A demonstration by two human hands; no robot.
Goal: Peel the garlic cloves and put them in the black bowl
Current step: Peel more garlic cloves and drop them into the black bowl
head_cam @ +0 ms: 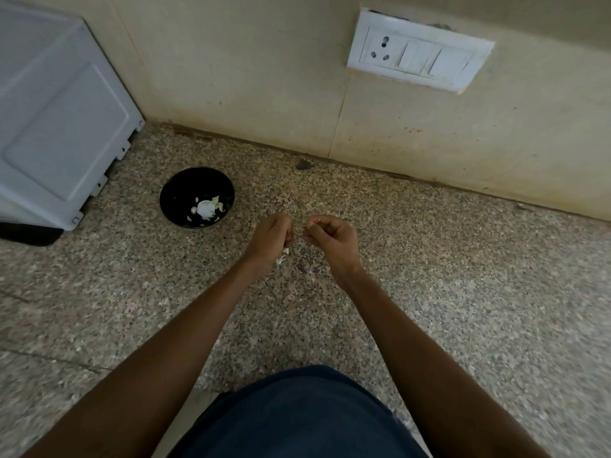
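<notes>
Speckled granite counter, beige wall

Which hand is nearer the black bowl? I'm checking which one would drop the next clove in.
The left hand is nearer, just right of and below the black bowl in the picture. The right hand lies farther right, beyond the left one.

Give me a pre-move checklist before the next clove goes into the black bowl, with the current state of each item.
1. Black bowl upright on the counter: ok.
2. Bowl already holds pale garlic pieces, room left: ok.
3. Left hand grips something, white skin showing below it: ok.
4. Clove fully peeled: cannot tell, the fingers hide it.
5. Right hand curled with fingertips pinched; what it holds: cannot tell.
6. Counter path from the hands to the bowl unobstructed: ok.
</notes>
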